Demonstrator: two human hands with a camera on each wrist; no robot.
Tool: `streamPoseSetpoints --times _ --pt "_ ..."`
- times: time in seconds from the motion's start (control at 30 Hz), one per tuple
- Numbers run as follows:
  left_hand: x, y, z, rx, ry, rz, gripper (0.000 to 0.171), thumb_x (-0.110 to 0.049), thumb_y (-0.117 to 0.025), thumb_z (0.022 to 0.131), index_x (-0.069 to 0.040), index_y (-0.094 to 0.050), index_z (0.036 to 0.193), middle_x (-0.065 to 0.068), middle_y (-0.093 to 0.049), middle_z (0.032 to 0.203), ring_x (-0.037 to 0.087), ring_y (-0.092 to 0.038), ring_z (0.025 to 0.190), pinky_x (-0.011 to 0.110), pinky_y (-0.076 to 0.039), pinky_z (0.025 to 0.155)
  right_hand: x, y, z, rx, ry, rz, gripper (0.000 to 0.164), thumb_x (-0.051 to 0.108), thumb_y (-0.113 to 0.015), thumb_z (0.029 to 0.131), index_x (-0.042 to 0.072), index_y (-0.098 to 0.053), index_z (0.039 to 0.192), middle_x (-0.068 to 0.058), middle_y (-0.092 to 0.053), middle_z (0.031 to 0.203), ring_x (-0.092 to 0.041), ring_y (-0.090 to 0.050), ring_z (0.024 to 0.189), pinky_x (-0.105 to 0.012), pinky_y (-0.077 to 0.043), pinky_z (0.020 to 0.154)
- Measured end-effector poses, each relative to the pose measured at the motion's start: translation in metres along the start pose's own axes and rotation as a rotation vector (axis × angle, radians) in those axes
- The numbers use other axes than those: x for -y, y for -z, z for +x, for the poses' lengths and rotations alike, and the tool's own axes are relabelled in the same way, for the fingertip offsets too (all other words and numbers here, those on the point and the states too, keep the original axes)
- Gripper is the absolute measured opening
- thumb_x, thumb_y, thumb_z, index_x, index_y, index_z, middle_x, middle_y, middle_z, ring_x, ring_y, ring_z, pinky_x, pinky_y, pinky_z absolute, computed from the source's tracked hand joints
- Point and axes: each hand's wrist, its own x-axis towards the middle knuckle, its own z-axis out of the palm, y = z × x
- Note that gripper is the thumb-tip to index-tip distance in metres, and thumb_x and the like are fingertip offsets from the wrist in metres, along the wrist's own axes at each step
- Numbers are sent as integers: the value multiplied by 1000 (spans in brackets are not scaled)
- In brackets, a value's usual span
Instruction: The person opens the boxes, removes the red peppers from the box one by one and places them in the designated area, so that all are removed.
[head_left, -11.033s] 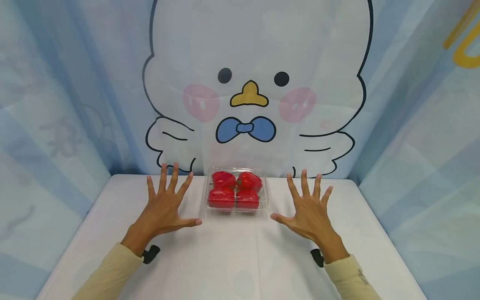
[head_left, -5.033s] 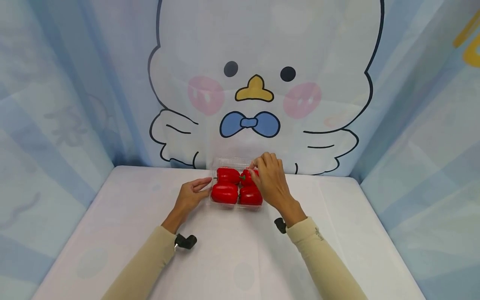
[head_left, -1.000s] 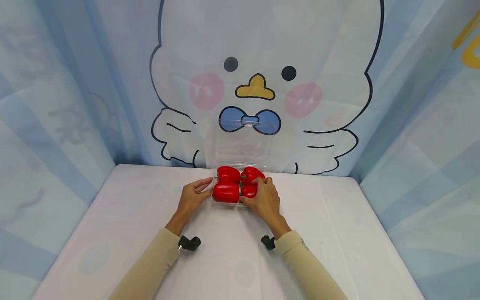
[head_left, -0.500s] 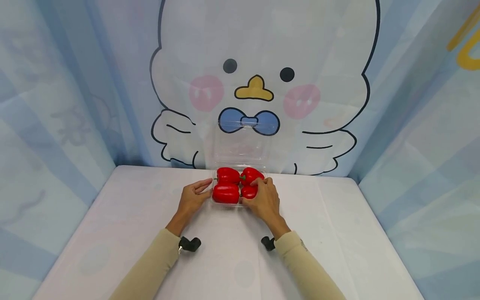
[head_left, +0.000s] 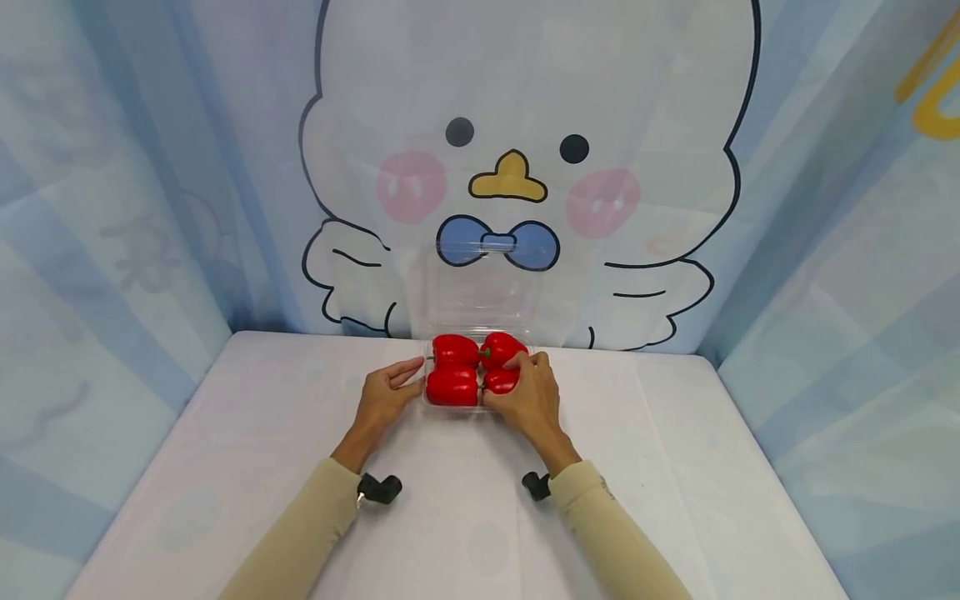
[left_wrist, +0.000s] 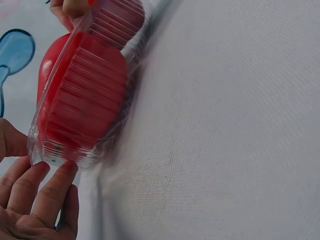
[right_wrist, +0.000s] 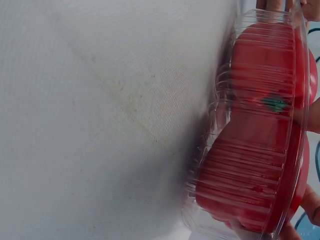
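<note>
A clear plastic clamshell container point(head_left: 457, 409) stands at the back of the table in the head view, holding several red bell peppers with green stems. Its lid point(head_left: 483, 296) is raised against the backdrop. My left hand point(head_left: 381, 398) pinches the container's left side, thumb at the rim and fingertips against the wall in the left wrist view. With bent fingers and thumb, my right hand point(head_left: 532, 402) grips the front right bell pepper point(head_left: 500, 382), which still sits inside. That hand partly hides it. Beside it lies the front left bell pepper point(head_left: 452, 387); two more point(head_left: 454, 350) are behind.
A white cloth covers the table point(head_left: 450, 517). Close behind the container hangs a printed backdrop point(head_left: 510, 108) with a cartoon bird, and light blue curtains point(head_left: 112, 250) flank both sides. A black wrist camera point(head_left: 380, 488) sticks out from the left cuff.
Since the oldest frame, both spread hands have moved in to the container and its lid has been swung up. The right hand went from the lid to the front right bell pepper; little differs in the last second.
</note>
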Motion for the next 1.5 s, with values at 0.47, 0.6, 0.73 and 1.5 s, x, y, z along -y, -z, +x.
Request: streamPoseSetpoints --times 0.47,0.6,0.73,1.5 --pt "-1 0 -3 0 -12 1 47 -15 -72 101 -12 -64 147 7 -66 149 27 -60 144 41 -49 116 -2 8 -5 -99 65 15 51 34 -89 76 12 -66 116 -11 -55 121 -32 -58 122 -52 -63 97" --pt "-1 1 -4 0 -12 5 47 -15 -72 101 -12 -64 147 7 -66 149 27 -59 144 40 -49 116 -1 10 -7 -95 66 13 53 34 -90 76 11 -67 119 -11 -55 123 -32 -58 124 -52 -64 96" --pt "-1 1 -5 6 -14 6 47 -15 -71 101 -12 -64 147 8 -65 150 27 -59 145 41 -49 116 -1 14 -10 -108 76 31 54 32 -92 76 10 -67 120 -12 -55 125 -32 -58 124 -52 -64 97" --pt "0 2 -6 4 -1 16 47 -19 -73 101 -13 -64 147 8 -65 150 29 -58 145 43 -50 116 -12 48 5 -277 157 119 55 24 -93 82 7 -66 127 -16 -53 134 -37 -53 135 -56 -61 102"
